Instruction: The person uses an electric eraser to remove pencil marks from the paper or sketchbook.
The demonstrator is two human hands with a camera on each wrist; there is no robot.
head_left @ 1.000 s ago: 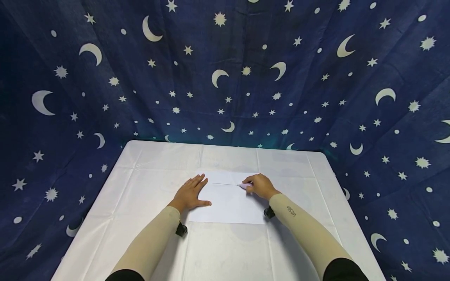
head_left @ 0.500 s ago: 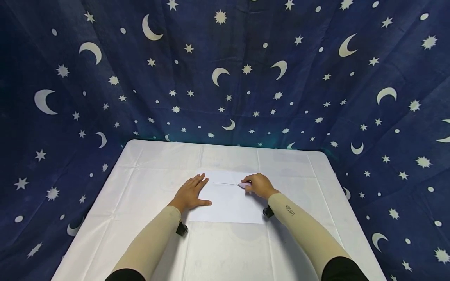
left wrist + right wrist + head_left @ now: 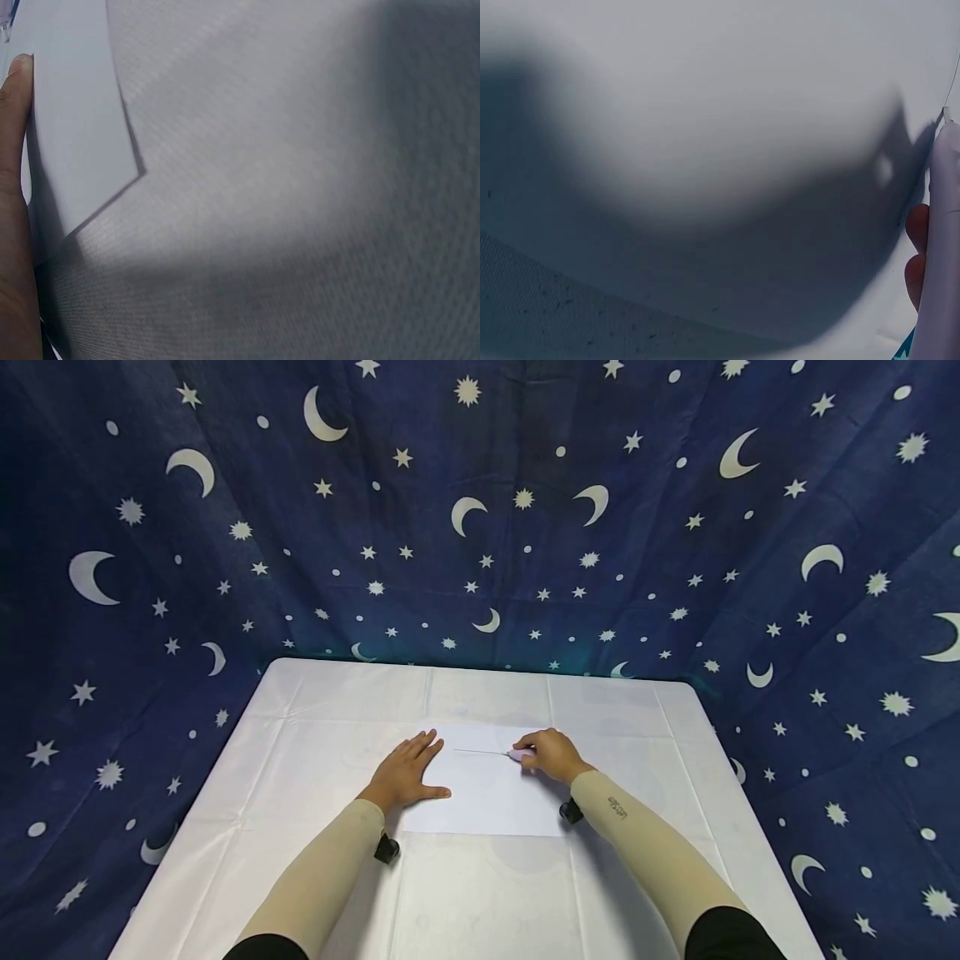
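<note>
A white sheet of paper lies flat on the table, with a thin dark line running across its upper part. My left hand rests on the sheet's left side, fingers spread and thumb pointing right. At the right end of the line, my right hand grips a lavender pen-shaped tool whose tip touches the paper. The right wrist view shows the tool's body and its small grey tip close up; whether the line is drawn or cut I cannot tell. A corner of the sheet appears in the left wrist view.
A white cloth covers the table, creased along several folds. Behind and at both sides hangs a dark blue curtain printed with moons and stars. A small black camera sits under each wrist.
The right hand and its tool have shifted very slightly left along the line. My left hand stays in place on the paper.
</note>
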